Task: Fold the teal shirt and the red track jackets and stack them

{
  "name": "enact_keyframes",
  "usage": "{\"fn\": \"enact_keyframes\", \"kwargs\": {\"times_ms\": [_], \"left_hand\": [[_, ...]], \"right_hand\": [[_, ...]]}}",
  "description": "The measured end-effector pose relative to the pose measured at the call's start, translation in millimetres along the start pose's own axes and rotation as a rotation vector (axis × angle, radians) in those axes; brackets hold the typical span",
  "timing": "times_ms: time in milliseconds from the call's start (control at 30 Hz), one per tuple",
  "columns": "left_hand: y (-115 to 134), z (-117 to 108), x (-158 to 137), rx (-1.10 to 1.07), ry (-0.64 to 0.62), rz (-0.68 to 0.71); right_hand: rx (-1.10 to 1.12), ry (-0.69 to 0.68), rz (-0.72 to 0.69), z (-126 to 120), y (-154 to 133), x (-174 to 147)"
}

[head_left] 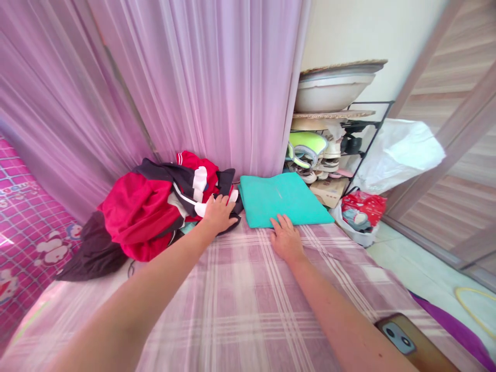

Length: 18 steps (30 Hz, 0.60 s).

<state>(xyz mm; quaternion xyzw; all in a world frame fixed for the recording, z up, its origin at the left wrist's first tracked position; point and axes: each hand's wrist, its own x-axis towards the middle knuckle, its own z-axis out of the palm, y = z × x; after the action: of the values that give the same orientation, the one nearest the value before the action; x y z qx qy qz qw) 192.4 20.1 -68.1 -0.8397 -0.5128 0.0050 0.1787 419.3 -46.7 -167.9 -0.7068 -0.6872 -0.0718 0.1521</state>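
My left hand (219, 213) reaches to the right end of a heap of clothes, its fingers stretched over the dark, white and red cloth there. The heap includes a crumpled red garment (141, 212) and a dark garment with white stripes (165, 173). Beside it lies a teal folded cloth (284, 199), flat and neatly squared. Resting at the front edge of that cloth is my right hand (287, 238), fingers apart and nothing held.
A plaid sheet (236, 305) covers the bed, with a phone (413, 341) at its lower right. Purple curtains (209, 77) hang behind. To the right stand a shoe rack (374, 139), white plastic bag (403, 152) and red bag (366, 206). A brown cloth (95, 253) lies left.
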Motion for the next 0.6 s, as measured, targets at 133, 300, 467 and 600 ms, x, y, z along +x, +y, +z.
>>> {"fn": "enact_keyframes", "kwargs": {"times_ms": [133, 300, 467, 600], "left_hand": [[-5, 45, 1, -0.028, -0.152, -0.005], [-41, 65, -6, -0.016, -0.058, -0.007], [-59, 65, -11, -0.018, 0.002, -0.005], [-47, 63, -22, -0.061, 0.018, 0.006]], "right_hand": [[0.012, -0.005, 0.003, 0, 0, 0], [0.025, 0.002, 0.0, 1, 2, 0], [0.027, -0.007, -0.008, 1, 3, 1], [0.021, -0.035, 0.002, 0, 2, 2]]}}
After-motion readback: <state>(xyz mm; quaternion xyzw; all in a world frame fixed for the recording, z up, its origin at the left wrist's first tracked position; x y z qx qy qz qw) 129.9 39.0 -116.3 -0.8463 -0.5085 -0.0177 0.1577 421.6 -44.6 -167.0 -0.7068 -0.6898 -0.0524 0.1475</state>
